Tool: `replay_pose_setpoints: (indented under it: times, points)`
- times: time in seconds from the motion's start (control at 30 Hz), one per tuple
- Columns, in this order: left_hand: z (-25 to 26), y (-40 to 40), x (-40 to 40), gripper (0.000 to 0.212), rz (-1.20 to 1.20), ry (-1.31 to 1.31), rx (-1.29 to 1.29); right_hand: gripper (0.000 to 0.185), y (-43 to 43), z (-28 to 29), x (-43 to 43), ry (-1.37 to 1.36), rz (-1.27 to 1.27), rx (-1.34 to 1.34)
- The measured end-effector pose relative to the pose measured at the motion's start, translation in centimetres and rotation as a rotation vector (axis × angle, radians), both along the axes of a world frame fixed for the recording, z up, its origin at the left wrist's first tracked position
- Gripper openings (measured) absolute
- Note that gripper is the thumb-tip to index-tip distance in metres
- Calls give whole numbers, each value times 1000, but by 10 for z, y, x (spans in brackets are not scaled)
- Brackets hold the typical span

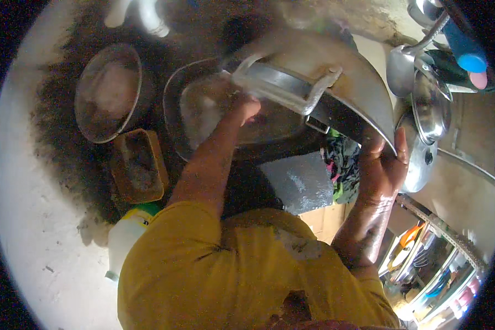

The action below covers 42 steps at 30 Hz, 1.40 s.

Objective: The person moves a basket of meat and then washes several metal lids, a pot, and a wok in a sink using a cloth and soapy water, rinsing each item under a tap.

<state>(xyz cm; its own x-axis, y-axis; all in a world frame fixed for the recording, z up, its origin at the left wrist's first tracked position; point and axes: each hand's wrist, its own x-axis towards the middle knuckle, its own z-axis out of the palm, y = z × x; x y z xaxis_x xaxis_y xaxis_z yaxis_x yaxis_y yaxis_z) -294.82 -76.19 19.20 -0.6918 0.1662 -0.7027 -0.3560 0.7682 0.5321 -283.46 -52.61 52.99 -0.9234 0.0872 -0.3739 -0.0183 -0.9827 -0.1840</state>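
My right hand (381, 169) grips the rim of a large, tilted metal vessel (297, 49), with the thumb on one side of the edge and fingers on the other. A thick metal strap handle (288, 99) stands out from its wall, on the side facing me. My left hand (249, 109) is curled just below this handle, over a wide rectangular basin (206, 111). Blur and shadow hide its fingertips and anything they may hold. The basin's inside looks wet and hazy.
Left of the basin are a round metal bowl (109, 95), a brown rectangular container (140, 165) and a white plastic bottle (126, 235). A metal turner (402, 70) and a shiny lid (432, 107) hang at right. A black plastic bag (342, 165) and a shelf rack (441, 247) lie lower.
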Motion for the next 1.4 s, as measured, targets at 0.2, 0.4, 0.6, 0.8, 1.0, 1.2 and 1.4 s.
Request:
replay_pose_setpoints:
  times: [0.2,0.4,0.6,0.8,1.0,1.2,1.4]
  points:
    - [-2,-19,19,44,-29,514,-123,41,-3,0,2,-35,-6,106]
    - [58,-32,58,45,-96,477,-22,41,-5,-2,3,127,118,12]
    - [-14,-21,38,41,-109,84,-332,39,-9,3,-3,-188,-67,531]
    - [-11,-10,24,43,-127,170,-287,38,-5,8,-12,-90,-26,-147]
    - [-6,-5,7,46,-70,241,-237,40,-5,3,-7,-45,-15,125]
    - [-5,-57,-37,50,49,317,-16,41,-2,1,-13,-73,-37,3]
    - [-4,-17,6,57,-25,462,-286,42,-19,-3,-8,-216,-98,801]
